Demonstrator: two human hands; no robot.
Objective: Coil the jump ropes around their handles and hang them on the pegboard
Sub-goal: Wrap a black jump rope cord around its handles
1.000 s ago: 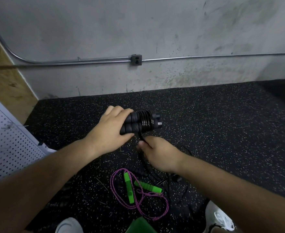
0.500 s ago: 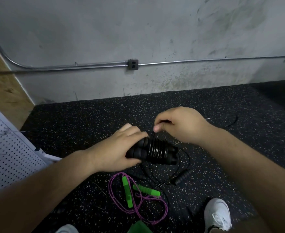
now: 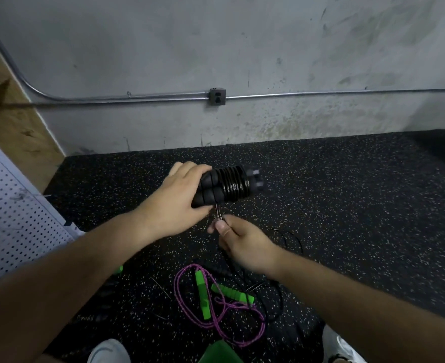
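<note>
While the left hand [image 3: 174, 206] clasps the rope-wound black handles [image 3: 225, 188] mid-frame, the right hand [image 3: 245, 244] pinches the black rope [image 3: 218, 214] just below them.

Black handles [image 3: 207, 191] are noted as matt, ribbed foam. The black cord [image 3: 235, 186] coiled on them is seen as glossy and smooth, likely plastic-coated. The floor [image 3: 347, 192] is matt, grainy rubber with pale speckles. The far wall [image 3: 242, 48] is rough, stained bare concrete. Its conduit [image 3: 321, 94] and outlet box [image 3: 217, 96] are dull grey metal. The left pegboard [image 3: 11, 218] is white and matt. The wood panel [image 3: 6, 121] is left raw. The near purple rope [image 3: 175, 286] is braided, and its green handles [image 3: 202, 297] are smooth plastic.
</note>
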